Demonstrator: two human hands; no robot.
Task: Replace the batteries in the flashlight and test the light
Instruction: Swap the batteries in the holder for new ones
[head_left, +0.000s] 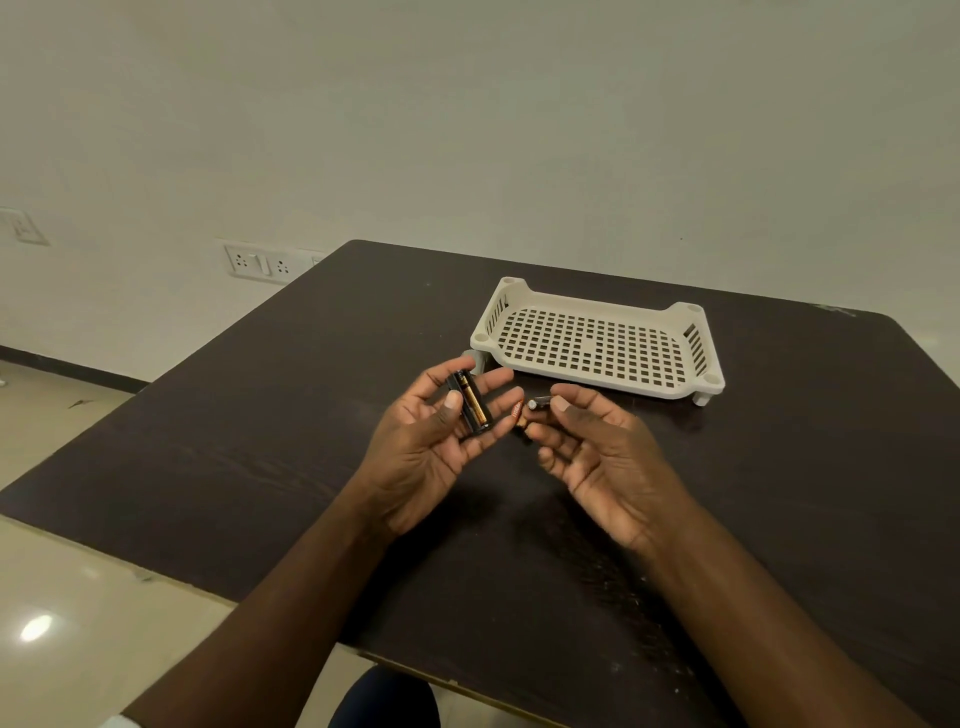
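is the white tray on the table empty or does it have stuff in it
Empty. The white tray shows only its bare perforated floor; the batteries are in the hands, not in it.

Even, soft indoor light fills a sharp picture, with a white glare spot (36, 627) on the glossy floor (78, 597) at eight o'clock, faint shadows on the dark table (260, 441), and wide-angle bending towards the edges.
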